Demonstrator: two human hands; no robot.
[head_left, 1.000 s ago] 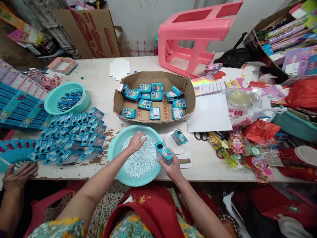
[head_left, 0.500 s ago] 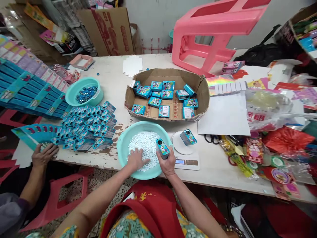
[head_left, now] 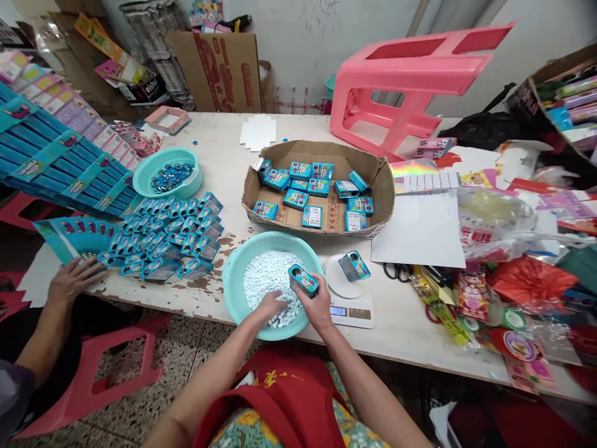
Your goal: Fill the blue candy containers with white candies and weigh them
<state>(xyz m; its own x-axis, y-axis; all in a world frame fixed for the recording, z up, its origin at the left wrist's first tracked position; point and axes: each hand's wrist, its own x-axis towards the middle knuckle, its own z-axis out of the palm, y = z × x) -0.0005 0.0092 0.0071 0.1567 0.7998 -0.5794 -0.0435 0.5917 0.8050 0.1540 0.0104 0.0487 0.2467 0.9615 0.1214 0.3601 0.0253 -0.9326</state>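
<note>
My right hand (head_left: 317, 306) grips a small teal box (head_left: 303, 280) with its open end up, over the near side of a teal basin (head_left: 233, 274) full of small white tablets (head_left: 268, 277). My left hand (head_left: 269, 306) is down in those tablets beside it, fingers curled into the pile. Right of the basin, another open teal box (head_left: 353, 266) lies on the round pan of a small white scale (head_left: 351, 305). Behind the basin, a shallow cardboard tray (head_left: 373, 186) holds several closed teal boxes.
A heap of empty teal boxes (head_left: 168, 236) lies at left, with a co-worker's hand (head_left: 69, 279) at its near edge. A second teal bowl (head_left: 191, 180) holds blue pieces. A pink stool (head_left: 410, 81) lies on the table. Packets, scissors (head_left: 396, 271) and clutter fill the right side.
My left hand drew back from the middle of the tablet pile to its near edge, close to my right hand. The held box tipped a little. The view shifted right and down.
</note>
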